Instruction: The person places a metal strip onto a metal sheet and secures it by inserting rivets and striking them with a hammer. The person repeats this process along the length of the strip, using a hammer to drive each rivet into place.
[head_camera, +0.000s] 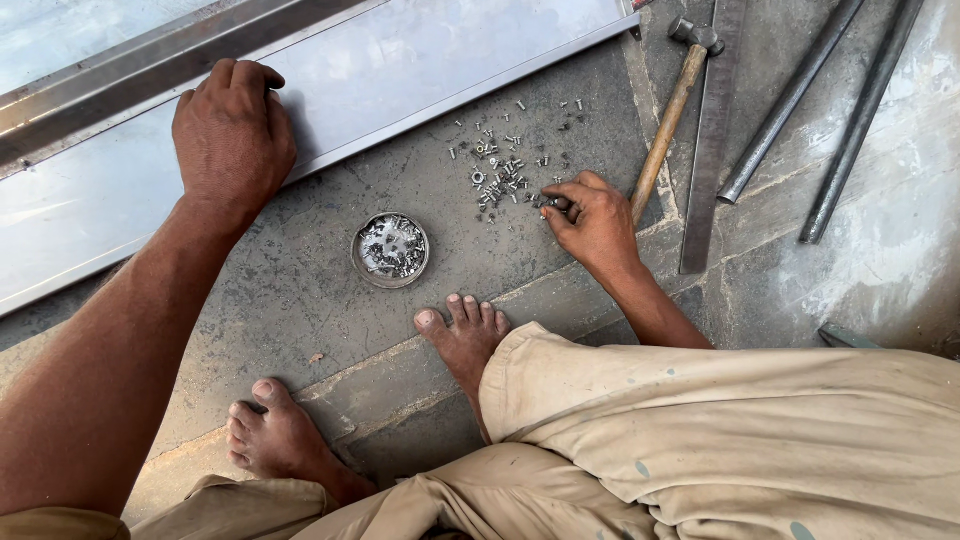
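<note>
Right hand (592, 222) pinched shut on one small silver rivet from the scattered pile of small silver rivets (503, 170) on the grey concrete floor (300, 290); grip tight, fingertips only. Left hand (232, 135) flat, fingers curled over the edge of the long shiny sheet-metal channel (420, 70), holding nothing. Round metal tin of rivets (390, 250) sits between the hands. Judged early: most rivets loose, wooden-handled hammer (668, 110) untouched.

A metalwork workshop: concrete floor (300, 290), hammer (668, 110), steel rods (790, 100), scattered rivets (500, 165).
</note>
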